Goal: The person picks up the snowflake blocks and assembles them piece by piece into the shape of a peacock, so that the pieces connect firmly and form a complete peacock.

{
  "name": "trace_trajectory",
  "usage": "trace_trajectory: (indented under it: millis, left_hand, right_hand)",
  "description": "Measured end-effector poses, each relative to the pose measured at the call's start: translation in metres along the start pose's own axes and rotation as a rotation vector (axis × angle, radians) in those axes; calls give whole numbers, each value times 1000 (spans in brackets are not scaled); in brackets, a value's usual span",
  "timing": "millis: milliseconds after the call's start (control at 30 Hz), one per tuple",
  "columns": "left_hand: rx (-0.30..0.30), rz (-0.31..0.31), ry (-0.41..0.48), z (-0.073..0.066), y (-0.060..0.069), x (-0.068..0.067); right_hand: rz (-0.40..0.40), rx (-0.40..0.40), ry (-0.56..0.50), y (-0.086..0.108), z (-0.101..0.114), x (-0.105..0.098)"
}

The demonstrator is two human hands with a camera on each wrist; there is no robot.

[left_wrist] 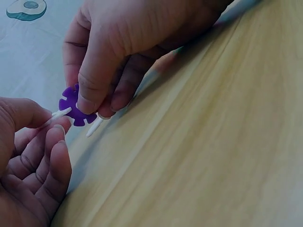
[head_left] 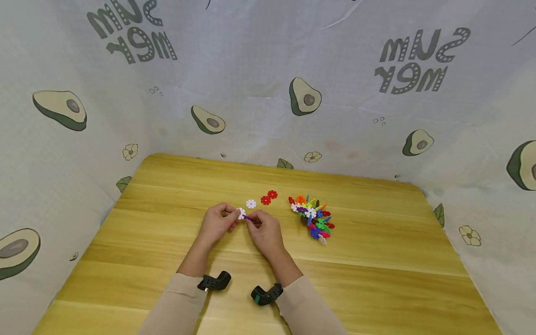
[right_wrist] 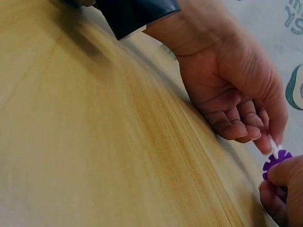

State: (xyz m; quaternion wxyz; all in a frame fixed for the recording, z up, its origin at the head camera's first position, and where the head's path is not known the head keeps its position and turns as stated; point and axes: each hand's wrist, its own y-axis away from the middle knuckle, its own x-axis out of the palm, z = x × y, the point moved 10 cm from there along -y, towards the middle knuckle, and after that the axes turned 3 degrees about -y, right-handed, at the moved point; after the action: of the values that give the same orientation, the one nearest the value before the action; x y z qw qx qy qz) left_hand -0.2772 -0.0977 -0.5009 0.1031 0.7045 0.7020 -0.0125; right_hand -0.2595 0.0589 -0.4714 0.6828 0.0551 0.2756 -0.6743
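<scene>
My left hand pinches a white notched building disc between thumb and fingers. Opposite it, my right hand grips a purple notched disc by thumb and forefinger. The two discs meet edge to edge at an angle; in the left wrist view the white one touches a notch of the purple one. How deep they sit in each other cannot be told. A second thin white piece shows just beyond the purple disc. In the right wrist view the right hand covers part of the purple disc.
Behind the hands, a loose white disc and two red discs lie on the wooden table. To the right stands a multicoloured cluster of discs. A patterned cloth hangs behind the table.
</scene>
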Motion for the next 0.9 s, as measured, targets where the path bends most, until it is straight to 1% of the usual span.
trace_trajectory:
  millis: [167, 233, 300, 367, 400, 467, 500, 567, 600, 667, 767, 800, 833, 900]
  left_hand:
    - [14, 1, -18, -2, 0, 1]
    - [12, -3, -8, -1, 0, 2]
    - [8, -15, 9, 0, 0, 1]
    - [4, -37, 43, 0, -1, 0]
    - [1, -48, 69, 1, -1, -1]
    - [-1, -73, 121, 1, -2, -3]
    - [2, -80, 154, 2, -3, -4]
    - [3, -78, 214, 2, -4, -3]
    - [1, -72, 241, 3, -5, -3]
    - [0, -58, 282, 4, -6, -1]
    - [-2, -49, 326, 5, -6, 0]
    - [-1, -48, 337, 5, -6, 1]
    - [-1, -45, 350, 5, -5, 1]
    - [-3, -37, 368, 5, -5, 3]
  right_hand:
    - [-14, -28, 26, 0, 3, -1]
    - [-24, -33, 31, -1, 3, -2]
    - [-38, -47, 81, -1, 4, -3]
    - [-33, -61, 183, -2, 4, -3]
    - [-20, -77, 259, -2, 5, -1]
    - [17, -111, 410, -2, 6, 3]
    - [41, -128, 468, -2, 7, 6]
    - [66, -160, 544, -1, 9, 9]
    - [60, -159, 560, -1, 8, 8]
    - [16, -134, 542, -2, 7, 3]
    - [-65, -33, 516, -3, -2, -8]
    - [-79, -1, 520, -3, -5, -10]
    - [-84, 25, 527, -3, -8, -12]
    - [-57, 67, 570, -2, -13, -10]
